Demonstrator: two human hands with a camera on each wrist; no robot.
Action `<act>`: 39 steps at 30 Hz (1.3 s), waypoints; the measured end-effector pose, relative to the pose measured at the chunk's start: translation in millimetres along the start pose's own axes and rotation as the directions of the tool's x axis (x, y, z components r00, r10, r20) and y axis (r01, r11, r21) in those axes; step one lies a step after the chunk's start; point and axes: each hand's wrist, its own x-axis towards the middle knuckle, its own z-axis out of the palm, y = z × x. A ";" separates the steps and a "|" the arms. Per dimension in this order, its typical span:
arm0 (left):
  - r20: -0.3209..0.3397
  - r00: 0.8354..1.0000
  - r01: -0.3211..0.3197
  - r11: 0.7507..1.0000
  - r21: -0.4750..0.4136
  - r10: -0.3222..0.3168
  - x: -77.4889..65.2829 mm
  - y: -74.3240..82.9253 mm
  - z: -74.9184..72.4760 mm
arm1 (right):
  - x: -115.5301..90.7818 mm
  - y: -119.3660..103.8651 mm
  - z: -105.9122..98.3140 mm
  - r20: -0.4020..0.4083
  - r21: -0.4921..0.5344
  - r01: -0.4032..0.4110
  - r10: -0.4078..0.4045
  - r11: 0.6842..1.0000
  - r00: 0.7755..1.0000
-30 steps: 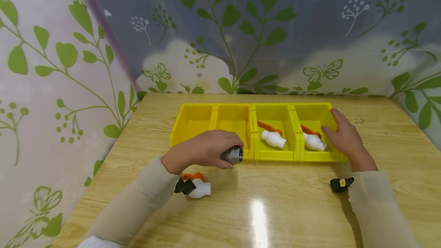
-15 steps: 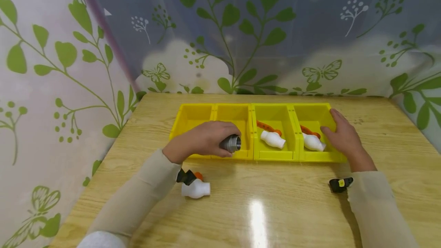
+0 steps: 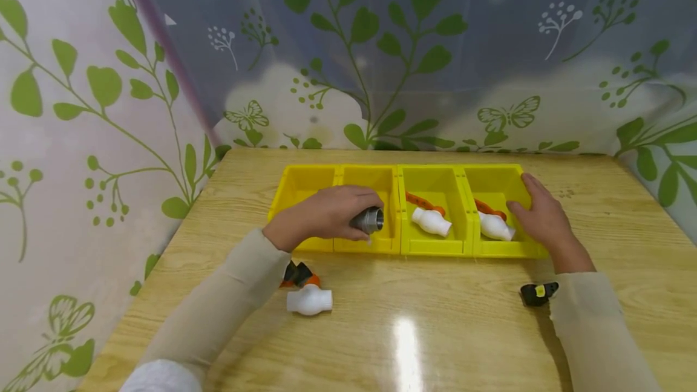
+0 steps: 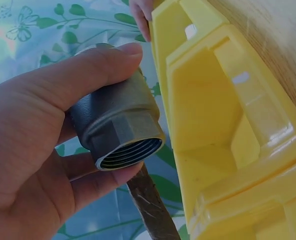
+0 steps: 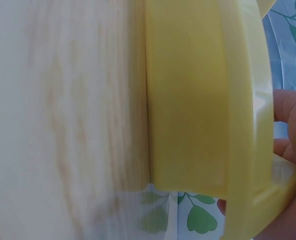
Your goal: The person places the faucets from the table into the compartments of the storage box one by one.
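My left hand (image 3: 340, 213) grips a grey metal valve (image 3: 371, 221) above the second yellow bin from the left. In the left wrist view its hexagonal end shows an internal thread, and a dark lever-like strip (image 4: 155, 205) extends below it. Thumb and fingers of my right hand (image 3: 547, 216) hold the rim at the right end of the row of yellow bins (image 3: 435, 247). White plastic ball valves with orange handles lie in the two right bins: one valve (image 3: 432, 222) in the third, another valve (image 3: 495, 226) in the fourth.
Nearer the person, a third white ball valve (image 3: 309, 300) lies on the wooden table (image 3: 463, 319), its orange handle partly hidden by the black left wrist camera (image 3: 297, 274). Another black camera (image 3: 538, 293) sits at the right wrist. A patterned curtain (image 3: 381, 47) hangs behind the table.
The left hand has moved away from the person with the metal valve, from the bins' front edge to over the second bin. The right hand stays on the rim.
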 end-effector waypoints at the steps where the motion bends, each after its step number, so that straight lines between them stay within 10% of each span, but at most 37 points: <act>1: -0.005 1.000 -0.003 1.000 0.004 0.003 1.1 -0.6 0.1 | -0.1 0.2 -0.3 0.000 0.002 0.003 -0.003 1.000 1.000; 39: 0.110 0.994 -0.008 0.980 0.200 -0.014 40.0 -21.7 21.7 | -3.7 0.3 -5.2 0.031 0.031 0.020 -0.021 0.999 0.999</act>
